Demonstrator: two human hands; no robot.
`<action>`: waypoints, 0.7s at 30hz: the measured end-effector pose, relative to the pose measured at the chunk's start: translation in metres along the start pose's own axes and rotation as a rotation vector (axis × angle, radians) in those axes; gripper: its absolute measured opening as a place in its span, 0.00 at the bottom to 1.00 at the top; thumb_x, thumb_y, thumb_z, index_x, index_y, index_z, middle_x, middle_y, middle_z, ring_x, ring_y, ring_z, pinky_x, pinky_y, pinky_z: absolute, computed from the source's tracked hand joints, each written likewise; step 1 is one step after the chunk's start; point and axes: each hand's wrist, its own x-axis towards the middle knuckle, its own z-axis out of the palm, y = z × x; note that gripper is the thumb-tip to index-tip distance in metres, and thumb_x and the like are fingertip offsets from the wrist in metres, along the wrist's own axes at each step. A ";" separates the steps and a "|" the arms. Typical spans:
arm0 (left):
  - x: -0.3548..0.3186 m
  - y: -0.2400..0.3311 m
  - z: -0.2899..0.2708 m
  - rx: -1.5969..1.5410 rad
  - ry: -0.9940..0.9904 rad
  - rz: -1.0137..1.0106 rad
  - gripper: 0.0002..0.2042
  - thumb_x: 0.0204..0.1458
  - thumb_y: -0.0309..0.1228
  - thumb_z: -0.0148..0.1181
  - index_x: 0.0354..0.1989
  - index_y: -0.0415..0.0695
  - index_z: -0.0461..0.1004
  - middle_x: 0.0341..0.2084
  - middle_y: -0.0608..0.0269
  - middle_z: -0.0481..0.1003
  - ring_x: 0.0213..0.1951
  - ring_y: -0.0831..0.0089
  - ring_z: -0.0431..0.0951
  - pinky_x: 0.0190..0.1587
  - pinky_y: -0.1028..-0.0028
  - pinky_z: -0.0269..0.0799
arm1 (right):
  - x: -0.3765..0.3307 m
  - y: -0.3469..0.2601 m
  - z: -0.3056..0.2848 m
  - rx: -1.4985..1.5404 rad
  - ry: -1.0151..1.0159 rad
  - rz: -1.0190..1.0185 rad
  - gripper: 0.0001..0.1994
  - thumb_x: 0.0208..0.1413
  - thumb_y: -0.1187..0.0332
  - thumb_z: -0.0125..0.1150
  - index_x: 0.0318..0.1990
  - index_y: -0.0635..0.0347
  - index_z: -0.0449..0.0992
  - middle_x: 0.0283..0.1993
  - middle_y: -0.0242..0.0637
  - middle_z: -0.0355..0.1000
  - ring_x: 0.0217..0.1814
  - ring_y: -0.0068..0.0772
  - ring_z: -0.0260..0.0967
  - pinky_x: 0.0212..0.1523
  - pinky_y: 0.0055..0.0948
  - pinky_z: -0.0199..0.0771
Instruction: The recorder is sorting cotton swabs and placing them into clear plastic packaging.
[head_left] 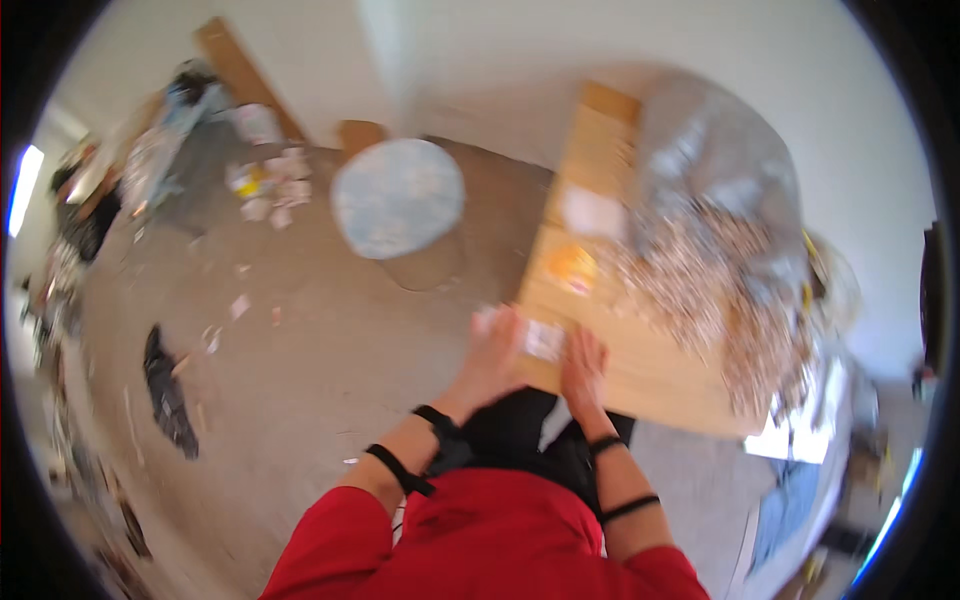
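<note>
The picture is blurred by motion. My left hand (497, 352) and my right hand (584, 362) meet at the near left corner of a light wooden table (650, 375). Between them is a small white packet (542, 340), held by both hands as far as the blur lets me see. A yellow-orange object (572, 268) and a white sheet (592, 212) lie farther along the table. A large clear plastic bag (715, 190) with a heap of small pale pieces (700, 290) covers the table's right side.
A round pale blue stool (398, 198) stands on the beige floor left of the table. Scraps and packets (268, 185) litter the far left, with a dark rag (168, 392) nearer. A wooden plank (245, 75) leans on the wall.
</note>
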 end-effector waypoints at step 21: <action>0.015 -0.021 0.008 -0.001 -0.167 0.153 0.51 0.48 0.48 0.65 0.71 0.34 0.38 0.72 0.46 0.40 0.73 0.52 0.37 0.72 0.51 0.31 | 0.001 -0.028 -0.018 0.024 0.044 -0.022 0.27 0.61 0.67 0.49 0.68 0.63 0.56 0.75 0.41 0.49 0.78 0.40 0.41 0.75 0.54 0.29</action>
